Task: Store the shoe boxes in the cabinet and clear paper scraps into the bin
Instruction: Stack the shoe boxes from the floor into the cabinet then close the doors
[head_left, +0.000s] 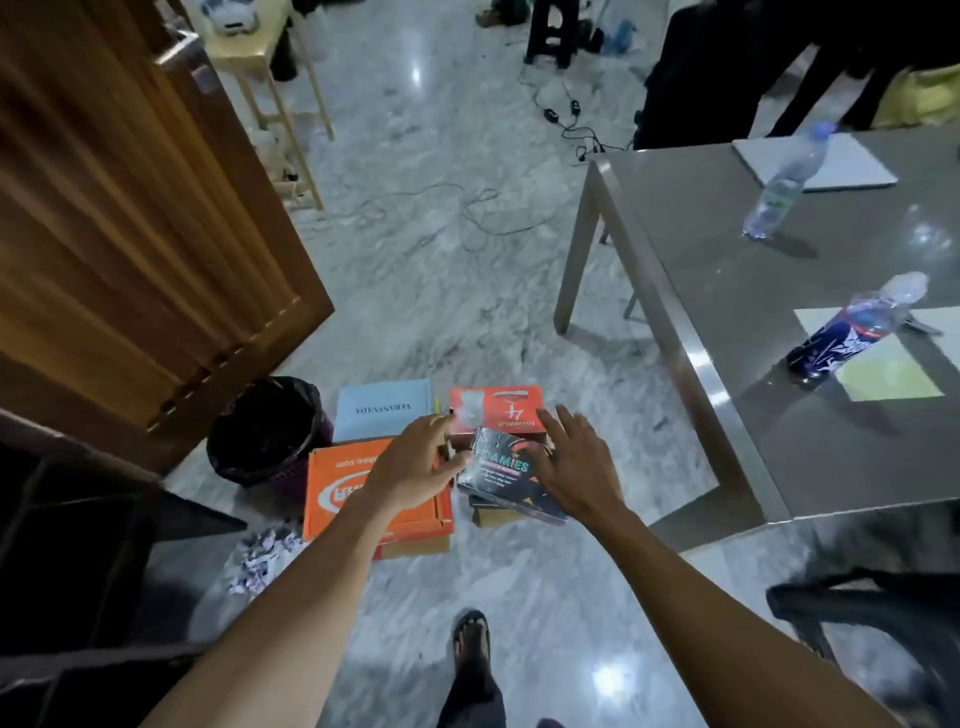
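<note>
Barely begun: the boxes (343, 493) all sit on the floor (467, 312), scraps (260, 558) at their eight o'clock, bin (265, 431) at ten. My left hand (415, 465) and right hand (576, 467), fingers spread, flank the black box (506, 475).

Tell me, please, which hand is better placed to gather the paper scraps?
Left, probably: the paper scraps and bin lie nearer the left hand; the right hand is by the black box.
</note>
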